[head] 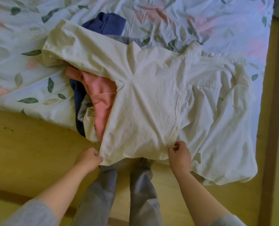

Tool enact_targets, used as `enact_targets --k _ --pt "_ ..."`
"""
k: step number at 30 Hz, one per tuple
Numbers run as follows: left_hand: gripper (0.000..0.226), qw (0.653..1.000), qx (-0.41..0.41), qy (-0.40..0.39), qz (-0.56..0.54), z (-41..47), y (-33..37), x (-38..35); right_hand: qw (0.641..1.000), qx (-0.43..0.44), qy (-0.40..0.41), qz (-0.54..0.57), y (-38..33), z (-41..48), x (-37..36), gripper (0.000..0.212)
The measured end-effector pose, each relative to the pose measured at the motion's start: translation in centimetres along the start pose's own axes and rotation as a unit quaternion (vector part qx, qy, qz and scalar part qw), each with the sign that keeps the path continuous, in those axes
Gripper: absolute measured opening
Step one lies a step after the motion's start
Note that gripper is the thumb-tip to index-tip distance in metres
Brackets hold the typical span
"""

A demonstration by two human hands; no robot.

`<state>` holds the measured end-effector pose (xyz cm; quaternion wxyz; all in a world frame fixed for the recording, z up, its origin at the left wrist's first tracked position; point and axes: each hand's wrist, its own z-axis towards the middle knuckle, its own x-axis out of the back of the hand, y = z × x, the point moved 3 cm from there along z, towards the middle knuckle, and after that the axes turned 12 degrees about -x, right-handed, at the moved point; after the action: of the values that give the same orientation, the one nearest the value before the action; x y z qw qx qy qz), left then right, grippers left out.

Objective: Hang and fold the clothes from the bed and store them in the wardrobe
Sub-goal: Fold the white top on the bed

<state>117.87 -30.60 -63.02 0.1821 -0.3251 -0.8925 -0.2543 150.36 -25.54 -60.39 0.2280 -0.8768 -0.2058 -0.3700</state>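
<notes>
A white button-up shirt (148, 98) lies spread across the near edge of the bed, one sleeve stretched up to the left and its right half rumpled. My left hand (89, 158) pinches the shirt's bottom hem at the left corner. At the button placket on the same hem, my right hand (179, 153) pinches the fabric. Under the shirt, a pink garment (101, 98) sticks out to the left. A dark blue garment (107, 23) shows above the sleeve and also beside the pink one. No wardrobe is in view.
The bed carries a pale blue sheet (21, 66) printed with leaves and pink flowers. Yellow wooden floor (29, 152) runs along the bed's near side, and a wooden strip (272, 128) stands at the right. My legs in grey trousers (140, 193) stand against the bed edge.
</notes>
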Motion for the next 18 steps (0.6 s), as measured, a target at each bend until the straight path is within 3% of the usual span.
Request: enact_targets --k 3,6,13,18 --pt "0.016 0.994 -0.049 0.051 -0.088 1.0 3.2 2.5 0.997 0.017 0.052 0.061 -3.8 -0.3 0.4 0.026" --pt "0.021 0.961 -0.072 0.110 -0.245 1.8 6.8 6.0 0.989 0.033 0.081 0.123 -8.1 -0.1 1.0 0.029" --pt "0.013 0.841 -0.058 0.132 -0.522 4.3 11.7 13.4 0.977 0.128 -0.056 0.159 -18.1 -0.9 -1.0 0.019" --pt "0.047 0.754 -0.047 0.096 -0.648 8.4 12.2 16.9 0.961 0.175 -0.114 0.179 -24.7 -1.4 -3.2 0.032"
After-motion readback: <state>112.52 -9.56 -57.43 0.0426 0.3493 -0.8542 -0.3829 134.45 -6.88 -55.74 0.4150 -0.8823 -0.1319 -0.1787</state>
